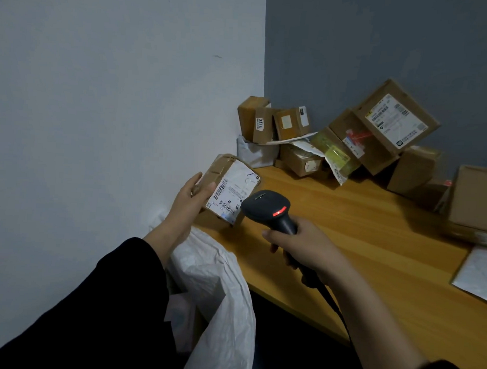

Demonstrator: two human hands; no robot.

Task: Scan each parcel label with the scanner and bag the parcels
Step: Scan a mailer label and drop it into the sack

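My left hand (191, 200) grips a small brown cardboard parcel (227, 188) at the table's left end, its white barcode label turned up and to the right. My right hand (303, 247) is closed on the handle of a black handheld scanner (269, 209). The scanner's head points at the label from just to its right, and a red light glows on its top. Its cable runs down past my right wrist. A white woven bag (218, 289) hangs open below my left forearm, at the table's near left corner.
A wooden table (360, 231) stands in a corner between a white wall and a grey wall. Several cardboard parcels (390, 126) and mailers are heaped at the back. A large box (476, 200) and a grey mailer (478, 275) lie at the right edge.
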